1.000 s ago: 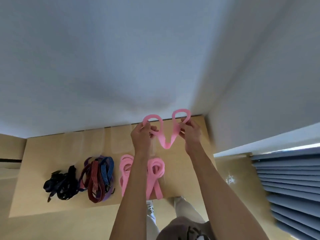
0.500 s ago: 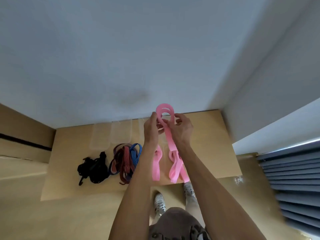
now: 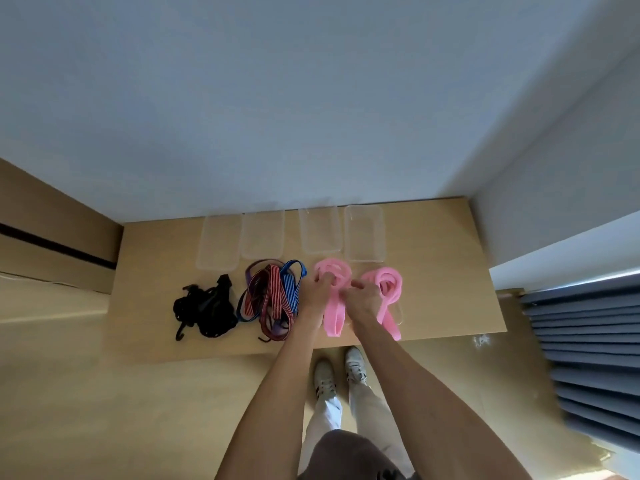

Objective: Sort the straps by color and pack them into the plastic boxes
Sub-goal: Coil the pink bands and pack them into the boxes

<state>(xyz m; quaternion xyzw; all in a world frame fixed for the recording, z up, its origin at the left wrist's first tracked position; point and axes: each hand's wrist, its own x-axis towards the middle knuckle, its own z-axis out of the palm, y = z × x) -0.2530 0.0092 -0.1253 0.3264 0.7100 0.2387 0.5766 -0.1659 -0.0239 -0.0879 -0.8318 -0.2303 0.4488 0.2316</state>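
hands have dropped from chest height to the bench [image 3: 450, 271]; left hand [image 3: 317, 292] and right hand [image 3: 363, 299] fingers pinch the folded pink strap [image 3: 334, 317], laid at 6 o'clock of the clear boxes [image 3: 364, 233], beside the coiled pink strap [image 3: 389, 282]; boxing comes next

Four clear plastic boxes [image 3: 364, 233] stand empty in a row along the counter's far edge. Nearer lie a black strap heap [image 3: 204, 308], a tangle of red, blue and purple striped straps [image 3: 272, 299], and two pink strap bundles [image 3: 334, 296], looped at the top with tails trailing nearer.
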